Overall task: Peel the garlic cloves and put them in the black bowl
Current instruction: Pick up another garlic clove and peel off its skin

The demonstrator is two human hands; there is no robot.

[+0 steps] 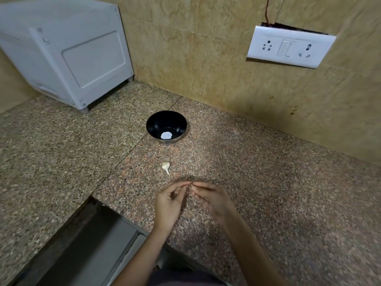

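A black bowl [166, 127] stands on the granite counter, with only a white round patch showing at its bottom. An unpeeled garlic clove [166, 167] with a thin tail lies on the counter between the bowl and my hands. My left hand [170, 203] and my right hand [212, 198] meet fingertip to fingertip just in front of that clove. Both pinch a small garlic clove [191, 189] between them; it is mostly hidden by the fingers and blurred.
A white appliance [68, 50] stands at the back left of the speckled counter [278, 182]. A white socket plate [288, 46] hangs on the tiled wall at the right. The counter's front edge drops to a grey ledge [86, 244] at lower left.
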